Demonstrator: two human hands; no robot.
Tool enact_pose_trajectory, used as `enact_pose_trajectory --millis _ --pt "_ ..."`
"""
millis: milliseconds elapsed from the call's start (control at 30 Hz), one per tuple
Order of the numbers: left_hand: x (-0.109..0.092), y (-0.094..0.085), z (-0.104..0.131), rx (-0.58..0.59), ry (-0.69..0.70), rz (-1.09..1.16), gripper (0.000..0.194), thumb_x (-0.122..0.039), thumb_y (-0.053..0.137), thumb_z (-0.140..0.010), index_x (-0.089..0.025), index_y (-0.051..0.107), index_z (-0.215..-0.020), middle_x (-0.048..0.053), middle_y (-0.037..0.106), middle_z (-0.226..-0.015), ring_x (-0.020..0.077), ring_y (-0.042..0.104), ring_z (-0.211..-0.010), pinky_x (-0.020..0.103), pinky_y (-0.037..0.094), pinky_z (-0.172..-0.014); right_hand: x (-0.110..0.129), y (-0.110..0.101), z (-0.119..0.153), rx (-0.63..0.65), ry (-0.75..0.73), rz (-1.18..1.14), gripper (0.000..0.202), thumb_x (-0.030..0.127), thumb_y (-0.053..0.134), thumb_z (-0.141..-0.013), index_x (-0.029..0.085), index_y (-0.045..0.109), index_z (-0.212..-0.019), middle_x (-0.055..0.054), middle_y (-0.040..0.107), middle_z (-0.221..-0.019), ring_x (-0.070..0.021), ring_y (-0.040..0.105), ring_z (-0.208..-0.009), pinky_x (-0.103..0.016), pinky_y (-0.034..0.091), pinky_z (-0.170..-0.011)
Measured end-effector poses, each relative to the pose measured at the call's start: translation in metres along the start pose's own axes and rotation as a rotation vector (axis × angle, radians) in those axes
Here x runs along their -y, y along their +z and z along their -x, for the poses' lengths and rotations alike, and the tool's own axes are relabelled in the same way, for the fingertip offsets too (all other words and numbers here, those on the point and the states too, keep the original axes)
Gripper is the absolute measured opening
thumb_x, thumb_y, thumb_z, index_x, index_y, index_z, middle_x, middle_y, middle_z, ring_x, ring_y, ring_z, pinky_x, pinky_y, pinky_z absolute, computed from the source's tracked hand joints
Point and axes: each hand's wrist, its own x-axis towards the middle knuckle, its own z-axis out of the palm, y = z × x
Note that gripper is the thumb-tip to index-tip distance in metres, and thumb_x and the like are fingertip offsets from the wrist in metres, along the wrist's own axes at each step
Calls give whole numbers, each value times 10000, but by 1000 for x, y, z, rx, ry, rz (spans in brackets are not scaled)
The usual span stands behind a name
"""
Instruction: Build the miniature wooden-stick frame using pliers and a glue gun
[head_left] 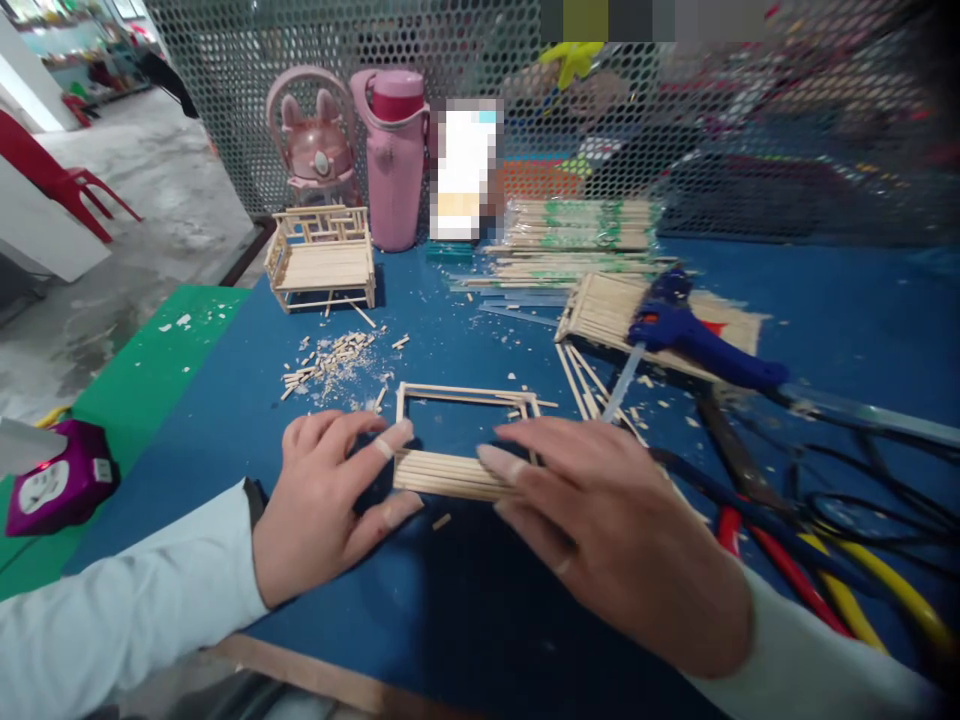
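Note:
A small wooden stick frame point(450, 474) lies on the blue table top, its near part covered by several sticks side by side and its far part an open rectangle. My left hand point(337, 500) grips the frame's left end between thumb and fingers. At the right end, my right hand point(592, 510) holds it the same way, hiding that corner. Both hands have light bands on some fingers. A short stick piece point(442, 521) lies just in front of the frame.
Cut bits point(341, 358) lie behind my left hand. A miniature bench point(322, 262), pink bottle point(395, 165) and bundled sticks point(585, 225) stand farther back. At right are a blue glue gun point(697, 340), pliers point(802, 560) and cables. A purple box point(64, 478) sits at left.

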Motion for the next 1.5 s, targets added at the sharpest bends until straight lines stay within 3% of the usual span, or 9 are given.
enact_pose_trajectory --millis 333,567,667,767,867,1033,1200,1400,1500 --pt "-5 3 -1 0 32 -103 278 -342 549 -859 -248 657 -1097 91 510 -1351 333 428 -1107 521 334 -906 15 21 3 64 76 76 314 203 396 -914 194 647 -1102 -120 555 -1312 -325 446 -1252 -592 303 -988" --pt "-2 7 2 -54 35 -99 290 -337 564 -846 -224 644 -1101 142 459 -1369 354 407 -1158 537 351 -909 4 14 22 1 114 154 555 506 431 -866 96 559 -1218 -246 396 -1411 -416 276 -1331 -671 205 -999" --pt "-1 5 4 -95 91 -61 361 -324 584 -833 -201 573 -1173 155 469 -1352 335 408 -1181 523 338 -941 -16 -12 30 -248 230 96 599 466 329 -913 60 397 -1349 -266 351 -1430 -381 258 -1348 -619 238 -1019" --pt "-2 4 3 -156 199 -11 388 -279 594 -828 -186 527 -1199 157 532 -1285 307 436 -1178 509 313 -972 -44 -42 38 -572 535 98 453 323 278 -945 69 472 -1267 -236 533 -1277 -278 497 -1196 -423 385 -977" --pt "-7 4 -6 -153 303 43 309 -231 577 -841 -214 552 -1148 107 613 -1190 266 498 -1133 502 266 -1014 -67 -54 45 -285 716 113 361 354 352 -916 122 628 -932 -139 692 -880 -208 644 -812 -306 473 -744" --pt "-13 6 -31 -84 350 131 242 -233 530 -871 -214 560 -1110 70 652 -1117 226 545 -1083 478 255 -1039 -61 -35 44 211 617 58 273 411 630 -729 216 578 -546 22 606 -515 -132 556 -497 -239 354 -496" --pt "-6 11 -33 -210 246 216 206 -198 518 -864 -197 575 -1062 80 643 -1091 208 553 -1053 410 350 -989 -41 -20 40 380 646 163 218 354 665 -710 208 555 -591 -6 618 -562 -166 573 -547 -252 212 -459" --pt "6 13 -32 -203 -290 403 358 -368 457 -878 -142 539 -1143 86 625 -982 172 591 -763 299 472 -679 -40 -18 40 467 628 209 101 305 579 -791 227 610 -846 -23 684 -839 -172 620 -724 -255 311 -539" --pt "10 12 -38 -126 -386 443 410 -418 477 -841 -137 542 -1133 64 621 -915 135 537 -610 261 431 -553 -37 -14 39 473 646 262 213 344 511 -837 216 616 -971 -70 678 -959 -215 631 -832 -278 354 -583"
